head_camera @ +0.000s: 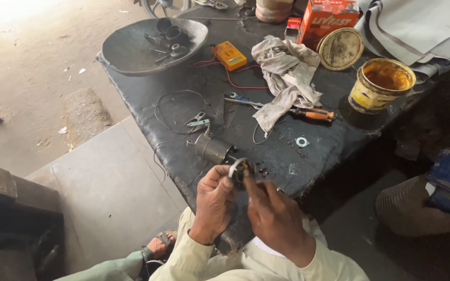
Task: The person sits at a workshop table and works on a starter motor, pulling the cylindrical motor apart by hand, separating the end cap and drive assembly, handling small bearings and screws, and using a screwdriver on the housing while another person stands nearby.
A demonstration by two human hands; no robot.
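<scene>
Pinching a small round metal part [239, 170] between both sets of fingertips, the person keeps it up off the bench and right in front of them, probably so they can turn it and look into it. The left hand [213, 200] is closed around its left edge with the thumb on top, and the right hand [274, 213] is closed on the right side, index finger pressed to the rim. So the part sits dead between the two hands, touching both, just above the near edge of the dark worktable [282, 151].

Just beyond the fingers there's a small cylindrical motor body [212, 149] lying on its side, close enough that the part looks like it belongs with it, though I can't tell for sure. A thin wire loop [175, 112] and a pair of clips [198, 122] lie a bit further back, and a lone washer [302, 141] sits off to the right.

Mid table: a screwdriver with an orange handle [313, 114] half under a dirty rag [287, 73], plus a yellow multimeter [230, 54] with red leads. Far end has a shallow metal bowl [131, 49] collecting loose parts, an open grease tin [381, 83] with its lid [340, 48] propped nearby, and a red box [325, 21].
</scene>
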